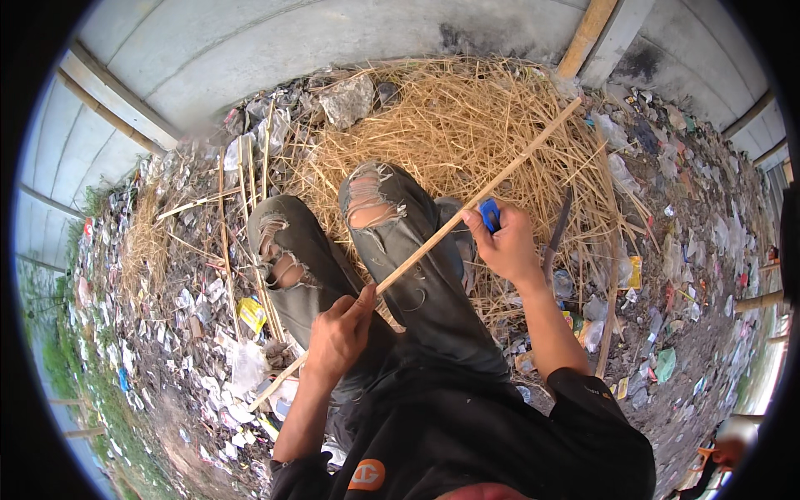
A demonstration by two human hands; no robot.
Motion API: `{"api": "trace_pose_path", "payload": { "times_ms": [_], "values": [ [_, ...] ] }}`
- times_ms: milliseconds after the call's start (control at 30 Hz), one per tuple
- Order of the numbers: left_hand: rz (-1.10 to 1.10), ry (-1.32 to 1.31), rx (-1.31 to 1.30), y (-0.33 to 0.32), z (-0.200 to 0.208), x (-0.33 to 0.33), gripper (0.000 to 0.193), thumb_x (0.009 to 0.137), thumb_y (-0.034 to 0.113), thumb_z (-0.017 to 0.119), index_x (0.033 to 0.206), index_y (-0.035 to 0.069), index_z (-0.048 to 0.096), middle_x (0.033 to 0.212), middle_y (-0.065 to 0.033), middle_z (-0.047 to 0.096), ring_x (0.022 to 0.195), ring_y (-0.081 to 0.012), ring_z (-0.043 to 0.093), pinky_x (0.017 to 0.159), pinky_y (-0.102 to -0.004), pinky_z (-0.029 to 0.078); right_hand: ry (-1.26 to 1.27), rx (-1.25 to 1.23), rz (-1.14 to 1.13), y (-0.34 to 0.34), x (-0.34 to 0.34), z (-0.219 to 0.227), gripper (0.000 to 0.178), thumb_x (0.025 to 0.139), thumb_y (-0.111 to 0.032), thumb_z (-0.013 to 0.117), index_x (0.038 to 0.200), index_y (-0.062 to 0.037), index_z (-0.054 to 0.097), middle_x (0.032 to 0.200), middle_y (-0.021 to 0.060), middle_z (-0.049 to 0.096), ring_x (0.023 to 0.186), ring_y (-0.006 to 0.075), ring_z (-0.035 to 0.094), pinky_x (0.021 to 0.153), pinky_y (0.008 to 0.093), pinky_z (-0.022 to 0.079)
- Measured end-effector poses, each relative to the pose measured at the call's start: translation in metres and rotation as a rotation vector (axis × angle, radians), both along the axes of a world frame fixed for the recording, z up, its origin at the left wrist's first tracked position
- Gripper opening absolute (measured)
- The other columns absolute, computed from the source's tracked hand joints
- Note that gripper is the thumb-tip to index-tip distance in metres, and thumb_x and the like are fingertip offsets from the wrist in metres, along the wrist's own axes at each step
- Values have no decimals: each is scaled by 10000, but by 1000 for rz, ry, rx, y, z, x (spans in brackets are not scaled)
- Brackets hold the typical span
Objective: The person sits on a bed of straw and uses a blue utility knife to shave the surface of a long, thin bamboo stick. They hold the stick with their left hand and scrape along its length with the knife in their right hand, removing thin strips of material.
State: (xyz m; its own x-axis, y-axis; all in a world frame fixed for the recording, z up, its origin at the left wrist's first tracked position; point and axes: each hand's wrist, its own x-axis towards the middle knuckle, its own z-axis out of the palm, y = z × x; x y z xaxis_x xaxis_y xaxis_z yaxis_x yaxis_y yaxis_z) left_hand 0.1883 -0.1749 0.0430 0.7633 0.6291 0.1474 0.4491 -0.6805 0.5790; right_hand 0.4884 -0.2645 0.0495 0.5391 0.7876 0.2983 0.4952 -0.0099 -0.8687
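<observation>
Thin sticks (224, 221) lie loose in the left half of the frame. Near the centre, the left hand (339, 337) grips a long pale strip (425, 251), whose long axis slants from lower left to upper right, its upper end pointing over straw (450, 117). Right of centre, the right hand (508, 245) clasps a blue object (489, 216) just beside the strip.

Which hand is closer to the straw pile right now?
Right. The right hand, gripping a blue object, appears at the near right side of the straw pile; the left hand, holding the stick, is farther back and left.
</observation>
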Motion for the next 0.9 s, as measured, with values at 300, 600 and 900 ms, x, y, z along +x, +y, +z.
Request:
{"api": "trace_pose_path", "payload": {
  "times_ms": [300, 600, 900],
  "values": [
    [4, -123, -87, 3, 3, 19, 241, 987, 66, 664, 1210, -15, 699, 830, -210, 682, 728, -415, 688, 650, -483, 543, 144, -118, 210, -19, -17, 10, 264, 948, -252, 775, 850, -26, 679, 664, 102, 673, 551, 262, 606, 580, 347, 471],
    [-10, -129, -120, 7, 9, 10, 208, 972, 52, 692, 1153, -49, 704, 797, -222, 672, 683, -400, 675, 621, -436, 524, -123, -367, -289, -13, 45, -12, 482, 1077, -468, 566, 949, -28, 715, 670, 190, 642, 613, 406, 632, 580, 474, 475],
    [13, -112, -201, 8, 13, 11, 185, 961, 17, 695, 1124, -68, 715, 801, -240, 675, 681, -391, 680, 624, -415, 521, -154, -316, -232, 14, 43, -31, 487, 1078, -472, 559, 986, -31, 746, 638, 192, 637, 601, 414, 636, 573, 489, 485]
  ]
}}
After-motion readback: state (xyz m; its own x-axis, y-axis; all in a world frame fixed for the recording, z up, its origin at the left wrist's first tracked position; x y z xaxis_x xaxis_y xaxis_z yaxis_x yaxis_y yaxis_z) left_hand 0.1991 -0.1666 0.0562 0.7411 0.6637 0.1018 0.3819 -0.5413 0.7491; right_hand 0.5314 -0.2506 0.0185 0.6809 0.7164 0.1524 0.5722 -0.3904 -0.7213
